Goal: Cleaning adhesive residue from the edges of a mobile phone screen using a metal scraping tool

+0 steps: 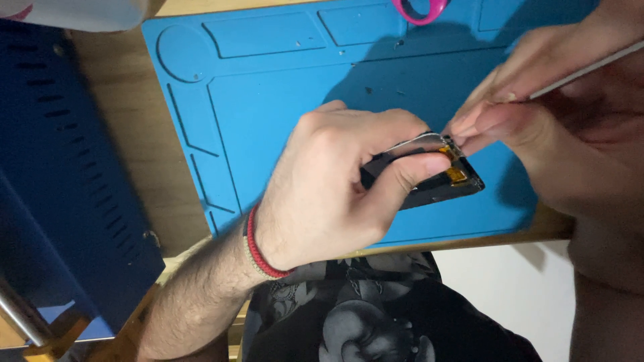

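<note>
- left hand [329,194] curled tight round a small black device [436,177], thumb pressed along its near edge, fingers wrapped over the far side — opened up, orange-gold strips showing at the end past the thumb tip
- right hand [537,127] just right of the left, fingers pinched shut on a thin pale tool [583,70]; its tip meets the exposed end of the device, exact contact point hidden by fingertips
- a curved silver piece [419,142] lifts off the device top, just above the left thumb
- red and beige wristband [258,248] on the left wrist
- pink ring-shaped handle [421,10] well above both hands, cut off by the frame edge — can't tell what it belongs to
- blue metal case [60,181] with vent slots far left of the left hand
- blue work mat [268,87] under both hands, moulded tray recesses along its far edge; a few tiny dark specks, maybe screws, too small to tell
- mat lies on a wooden tabletop [144,154]; dark patterned clothing [362,308] below the left wrist, pale floor beside it
</note>
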